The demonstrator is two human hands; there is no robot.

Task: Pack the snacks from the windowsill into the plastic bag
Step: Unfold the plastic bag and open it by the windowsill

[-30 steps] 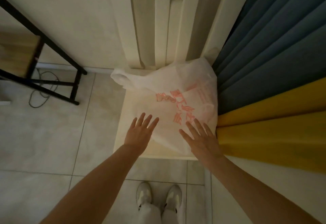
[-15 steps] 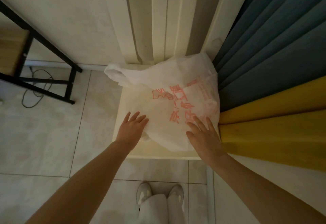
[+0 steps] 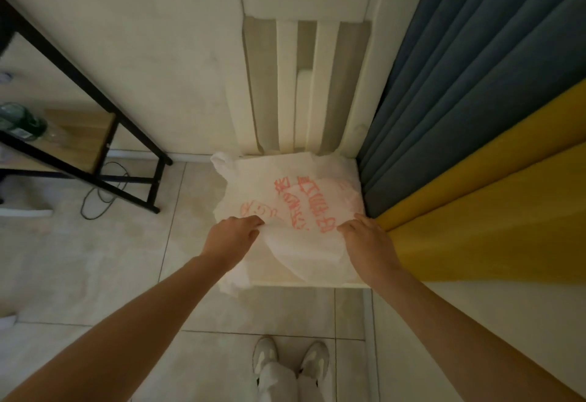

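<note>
I have the white plastic bag point(image 3: 301, 205) lying crumpled on the chair seat point(image 3: 304, 283), spread from the back edge almost to the front edge, with its red print facing up. My left hand point(image 3: 233, 237) pinches the film at the bag's left side, fingers curled round a fold just over the seat's left edge. My right hand point(image 3: 367, 243) is on the bag near the seat's right edge, close to the blue and yellow curtain point(image 3: 475, 100); its fingers are bent down into the plastic and seem to grip it, though the tips are hidden. No snacks and no windowsill show from here.

As I judge it, the job now is to find the bag's mouth and open it. The film is thin and clings to itself, so I should rub the two layers apart rather than tug, then draw my hands apart evenly so that neither handle tears.
</note>
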